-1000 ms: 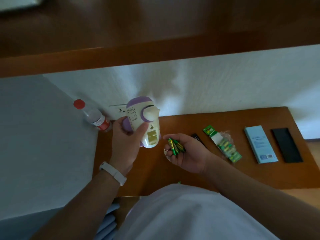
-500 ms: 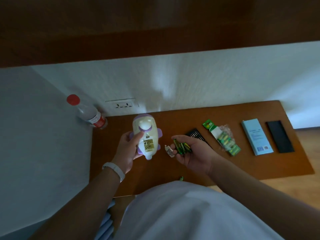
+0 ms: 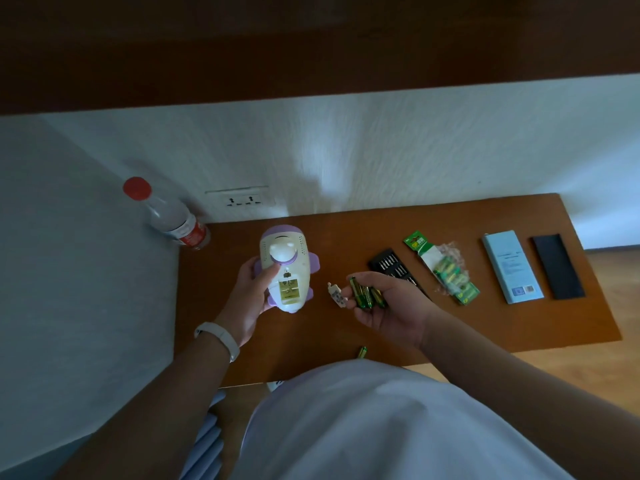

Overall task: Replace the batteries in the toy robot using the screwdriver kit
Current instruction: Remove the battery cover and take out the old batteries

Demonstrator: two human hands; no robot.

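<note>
The left hand grips the toy from its left side, thumb on the round white knob. The open battery bay faces up. A second ago the toy was raised and tilted in front of the wall. Now it sits lower, over the left part of the bench, with its purple head toward the wall.

The right hand lies palm up just right of the toy, fingers curled round several green batteries, as before. A small white cover shows at its fingertips. Whether it is held or lies on the bench, I cannot tell. It was not in view a second ago.

The kit, earlier mostly hidden behind the right hand, now shows more of its black tray. Right of it lie the battery pack, a blue box and a black lid. One loose battery lies near the bench's front edge.
</note>
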